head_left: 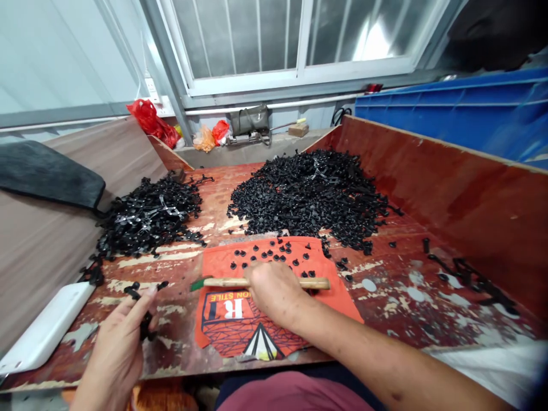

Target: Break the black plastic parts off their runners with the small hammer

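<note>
The right hand [272, 291] is closed in a fist, knuckles up, around the middle of a wooden stick [226, 282] with a green left end; its forearm slants in from the lower right. The stick runs almost level across an orange cloth [222, 331], its green end reaching past the cloth's left edge. The left hand [122, 331], palm turned inward near the table's front edge, has its thumb and fingers partly curled around several black plastic parts [145, 325]; how tightly they grip cannot be told.

Small black pieces [264, 255] lie scattered over the far half of the cloth, and the right hand and forearm hide some of its print. Behind are 2 heaps of black parts on the worn red table [214, 188]: a large heap [299, 194] just beyond the cloth and a small heap [148, 217] to the left. A white case [47, 328] lies left of the left hand.

Boards [428, 165] wall in the tabletop and its heaps. Past the right board stands a blue crate [454, 114], its contents hidden. A crumpled red bag [154, 123] sits by the far left corner, near a grey pouch [250, 120].
</note>
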`<action>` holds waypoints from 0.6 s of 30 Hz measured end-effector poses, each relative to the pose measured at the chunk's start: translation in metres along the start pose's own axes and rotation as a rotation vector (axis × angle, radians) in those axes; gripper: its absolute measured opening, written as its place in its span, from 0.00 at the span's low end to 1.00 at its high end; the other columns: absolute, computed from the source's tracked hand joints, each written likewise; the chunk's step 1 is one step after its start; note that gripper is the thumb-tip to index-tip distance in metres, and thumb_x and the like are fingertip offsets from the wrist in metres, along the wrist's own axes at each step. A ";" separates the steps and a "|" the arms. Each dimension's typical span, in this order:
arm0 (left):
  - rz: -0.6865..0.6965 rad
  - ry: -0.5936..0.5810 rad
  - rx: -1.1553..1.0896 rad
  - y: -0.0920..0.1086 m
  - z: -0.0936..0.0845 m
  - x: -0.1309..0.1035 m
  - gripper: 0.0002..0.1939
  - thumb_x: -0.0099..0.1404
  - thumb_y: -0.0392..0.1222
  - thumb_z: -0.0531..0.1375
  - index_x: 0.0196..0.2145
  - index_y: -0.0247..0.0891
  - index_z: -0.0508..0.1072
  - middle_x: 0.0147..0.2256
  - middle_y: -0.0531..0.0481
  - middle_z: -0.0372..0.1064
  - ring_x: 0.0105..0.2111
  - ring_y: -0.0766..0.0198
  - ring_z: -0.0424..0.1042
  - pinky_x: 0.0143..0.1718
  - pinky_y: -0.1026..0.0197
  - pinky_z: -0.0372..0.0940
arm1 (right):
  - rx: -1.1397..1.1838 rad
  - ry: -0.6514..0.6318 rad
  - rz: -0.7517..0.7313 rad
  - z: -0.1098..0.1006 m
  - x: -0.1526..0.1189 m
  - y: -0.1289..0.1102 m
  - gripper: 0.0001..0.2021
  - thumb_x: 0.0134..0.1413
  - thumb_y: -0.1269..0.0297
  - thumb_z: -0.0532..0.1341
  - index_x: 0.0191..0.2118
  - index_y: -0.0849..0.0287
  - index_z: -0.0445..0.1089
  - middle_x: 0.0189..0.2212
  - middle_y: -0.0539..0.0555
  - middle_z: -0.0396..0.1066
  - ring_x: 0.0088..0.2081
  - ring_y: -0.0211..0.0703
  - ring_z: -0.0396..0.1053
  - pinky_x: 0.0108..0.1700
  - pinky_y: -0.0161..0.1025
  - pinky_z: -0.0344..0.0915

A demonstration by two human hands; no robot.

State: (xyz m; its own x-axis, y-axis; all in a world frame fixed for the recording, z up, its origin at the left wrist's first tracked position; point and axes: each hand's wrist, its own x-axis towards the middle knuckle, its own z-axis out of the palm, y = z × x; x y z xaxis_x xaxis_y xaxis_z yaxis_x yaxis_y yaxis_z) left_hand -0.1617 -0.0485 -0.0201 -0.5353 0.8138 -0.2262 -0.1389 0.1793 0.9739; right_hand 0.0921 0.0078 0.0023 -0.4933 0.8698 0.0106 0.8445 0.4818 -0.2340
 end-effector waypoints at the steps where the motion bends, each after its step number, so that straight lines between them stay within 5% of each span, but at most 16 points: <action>1: -0.017 -0.002 -0.010 -0.001 -0.005 0.000 0.21 0.47 0.52 0.72 0.27 0.37 0.67 0.21 0.60 0.59 0.18 0.73 0.56 0.18 0.71 0.54 | -0.007 -0.009 -0.008 0.001 -0.001 -0.003 0.09 0.55 0.74 0.58 0.35 0.63 0.77 0.33 0.60 0.78 0.33 0.49 0.76 0.34 0.38 0.67; 8: -0.008 -0.022 0.062 -0.006 0.001 0.001 0.21 0.51 0.51 0.69 0.21 0.37 0.62 0.14 0.62 0.52 0.13 0.76 0.48 0.16 0.71 0.51 | 0.045 -0.028 0.013 -0.004 -0.016 -0.007 0.08 0.56 0.73 0.60 0.37 0.59 0.77 0.34 0.56 0.79 0.33 0.48 0.76 0.35 0.38 0.68; 11: -0.052 -0.211 0.179 -0.006 0.023 -0.009 0.20 0.51 0.55 0.68 0.25 0.38 0.66 0.15 0.62 0.51 0.14 0.75 0.47 0.16 0.70 0.43 | 0.190 0.045 0.041 -0.020 -0.036 0.011 0.14 0.64 0.67 0.58 0.52 0.47 0.72 0.42 0.48 0.78 0.40 0.41 0.76 0.41 0.34 0.68; 13: -0.060 -0.378 0.247 -0.007 0.040 -0.015 0.21 0.51 0.57 0.68 0.25 0.38 0.67 0.18 0.59 0.59 0.17 0.71 0.55 0.18 0.69 0.50 | 0.389 0.104 0.116 -0.027 -0.057 0.026 0.13 0.64 0.64 0.58 0.52 0.46 0.72 0.38 0.46 0.78 0.36 0.40 0.75 0.38 0.34 0.67; 18: 0.087 -0.566 0.501 -0.017 0.070 -0.012 0.21 0.55 0.59 0.63 0.22 0.39 0.64 0.20 0.55 0.62 0.22 0.65 0.61 0.24 0.65 0.54 | 0.561 0.094 0.244 -0.011 -0.115 0.056 0.20 0.66 0.61 0.54 0.61 0.47 0.66 0.47 0.50 0.77 0.43 0.47 0.76 0.46 0.41 0.71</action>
State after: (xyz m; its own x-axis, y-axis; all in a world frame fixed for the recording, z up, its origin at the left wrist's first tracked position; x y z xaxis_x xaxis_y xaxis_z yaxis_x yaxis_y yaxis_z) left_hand -0.0952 -0.0226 -0.0326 0.0010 0.9716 -0.2368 0.3516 0.2214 0.9096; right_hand 0.1980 -0.0641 -0.0017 -0.2576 0.9658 -0.0282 0.6796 0.1603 -0.7158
